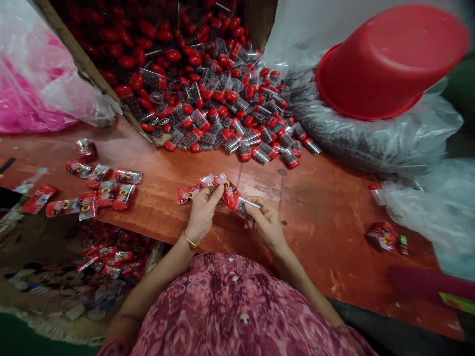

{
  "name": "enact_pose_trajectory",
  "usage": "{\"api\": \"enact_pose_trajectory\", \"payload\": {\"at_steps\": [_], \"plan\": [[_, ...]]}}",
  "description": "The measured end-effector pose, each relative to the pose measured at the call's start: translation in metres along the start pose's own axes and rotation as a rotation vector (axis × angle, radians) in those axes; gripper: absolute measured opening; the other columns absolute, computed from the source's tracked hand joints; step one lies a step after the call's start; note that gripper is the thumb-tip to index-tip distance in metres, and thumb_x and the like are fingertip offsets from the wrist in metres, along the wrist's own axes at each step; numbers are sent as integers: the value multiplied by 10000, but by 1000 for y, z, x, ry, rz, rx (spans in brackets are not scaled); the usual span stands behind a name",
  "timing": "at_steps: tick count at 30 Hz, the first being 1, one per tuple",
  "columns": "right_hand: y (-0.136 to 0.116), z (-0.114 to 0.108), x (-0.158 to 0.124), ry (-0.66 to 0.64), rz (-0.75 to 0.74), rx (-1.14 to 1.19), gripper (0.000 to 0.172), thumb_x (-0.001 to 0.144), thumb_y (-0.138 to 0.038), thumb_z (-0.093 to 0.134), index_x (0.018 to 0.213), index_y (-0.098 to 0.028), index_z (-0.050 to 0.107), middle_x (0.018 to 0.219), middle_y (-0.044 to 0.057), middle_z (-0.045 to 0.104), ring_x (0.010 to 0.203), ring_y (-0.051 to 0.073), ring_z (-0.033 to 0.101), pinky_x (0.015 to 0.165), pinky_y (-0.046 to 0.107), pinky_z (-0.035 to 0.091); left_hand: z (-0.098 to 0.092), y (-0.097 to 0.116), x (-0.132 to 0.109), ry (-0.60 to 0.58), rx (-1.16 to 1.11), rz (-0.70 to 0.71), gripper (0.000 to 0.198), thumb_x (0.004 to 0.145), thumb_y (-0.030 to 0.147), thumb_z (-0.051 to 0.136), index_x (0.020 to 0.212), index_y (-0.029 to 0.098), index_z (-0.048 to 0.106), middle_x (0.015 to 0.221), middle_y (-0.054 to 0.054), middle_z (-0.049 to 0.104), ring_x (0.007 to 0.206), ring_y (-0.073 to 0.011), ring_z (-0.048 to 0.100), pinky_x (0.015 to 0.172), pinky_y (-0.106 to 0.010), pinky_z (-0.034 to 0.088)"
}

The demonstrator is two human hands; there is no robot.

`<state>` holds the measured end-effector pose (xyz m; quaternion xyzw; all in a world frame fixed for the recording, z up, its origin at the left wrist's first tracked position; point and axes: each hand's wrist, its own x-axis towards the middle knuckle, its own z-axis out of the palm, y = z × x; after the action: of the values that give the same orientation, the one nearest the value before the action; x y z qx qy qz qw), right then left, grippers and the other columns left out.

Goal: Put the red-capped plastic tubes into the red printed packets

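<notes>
Just above the near edge of the tabletop (pixel 334 217), the left hand (pixel 203 211) and right hand (pixel 265 223) are both closed on one red packet (pixel 230 194). The left pinches its top, the right its clear end, possibly a tube poking out. A flat wrapper (pixel 186 195) lies just beside the left hand. Filled packets (pixel 106 187) are scattered further left. Beyond, red-capped tubes (pixel 230 116) spill from a carton, near an upturned red basin (pixel 386 64).

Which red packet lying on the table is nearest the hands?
The single packet just beside the left hand; the other packets lie grouped farther left or far right.
</notes>
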<state>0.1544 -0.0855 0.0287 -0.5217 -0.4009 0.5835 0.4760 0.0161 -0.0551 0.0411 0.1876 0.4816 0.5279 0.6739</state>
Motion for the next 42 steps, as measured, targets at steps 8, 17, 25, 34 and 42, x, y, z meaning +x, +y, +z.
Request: {"api": "enact_pose_trajectory", "payload": {"at_steps": [8,17,25,34,42], "plan": [[11,13,8,97,-194,-125,233,815,-421,532,886,-199,531,581,-59,506,409,62,416,402,198,357,9,-15,-5,-36,-50,-38,428,439,318,839,758,139,618,712,-1,687,633,-93,610,656,-216,470],[18,27,14,55,-234,-77,224,850,-434,493,897,-216,476,605,-74,466,390,48,376,385,192,330,-1,-12,5,-131,42,82,343,599,428,744,735,127,648,700,-9,668,560,-72,550,522,-185,416],[11,27,17,-147,-111,25,323,796,-496,532,961,-224,476,588,-75,538,433,74,511,486,214,439,-5,-13,9,-143,85,121,354,625,462,716,677,120,640,569,0,618,482,-78,524,476,-201,413],[16,32,43,-68,-196,-271,398,610,-498,716,697,-213,453,489,-82,489,403,81,432,414,207,355,-25,-7,5,-218,68,-103,395,578,492,739,635,112,648,592,-32,652,581,-125,606,625,-249,479],[-8,14,112,154,-588,-1138,390,806,-465,513,1032,-154,579,1057,147,616,952,266,534,832,409,410,-92,34,-9,201,42,-1,363,585,429,758,762,127,661,722,-70,722,675,-157,672,705,-265,510]]}}
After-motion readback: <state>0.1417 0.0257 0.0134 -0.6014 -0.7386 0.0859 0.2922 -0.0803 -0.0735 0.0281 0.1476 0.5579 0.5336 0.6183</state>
